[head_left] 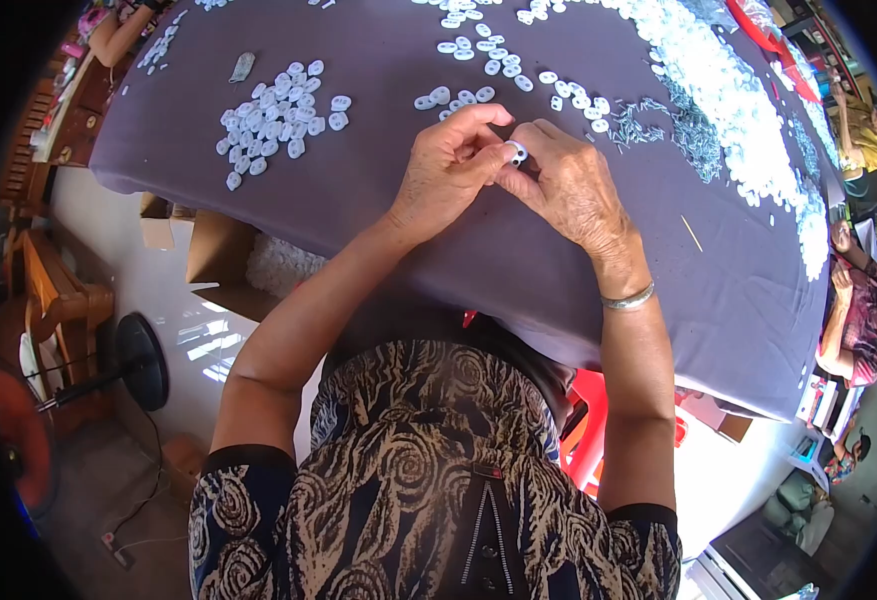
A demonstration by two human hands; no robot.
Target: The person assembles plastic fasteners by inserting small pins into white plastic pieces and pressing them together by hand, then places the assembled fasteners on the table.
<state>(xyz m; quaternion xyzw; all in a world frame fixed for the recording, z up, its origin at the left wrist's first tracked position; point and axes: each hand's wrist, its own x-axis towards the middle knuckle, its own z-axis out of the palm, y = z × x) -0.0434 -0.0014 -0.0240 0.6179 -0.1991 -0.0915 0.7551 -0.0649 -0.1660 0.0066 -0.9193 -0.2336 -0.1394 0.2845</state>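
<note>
My left hand (pixel 448 165) and my right hand (pixel 568 185) meet above the purple-grey cloth (pixel 378 200) on the table. Together their fingertips pinch one small white oval plastic piece (pixel 516 152). Just beyond the hands lies a loose scatter of the same white pieces (pixel 478 60). A tight heap of them (pixel 278 115) lies to the left. A long, dense band of white pieces (pixel 728 90) runs along the right side, with a patch of small thin metal parts (pixel 693 130) beside it. My right wrist wears a silver bangle (pixel 628 298).
An open cardboard box (pixel 220 255) holding white pieces stands on the floor at the left, near a wooden chair (pixel 53 290) and a fan base (pixel 143 360). A red stool (pixel 593 420) is beneath me. Other people sit at the right (pixel 863 320) and far left (pixel 118 35).
</note>
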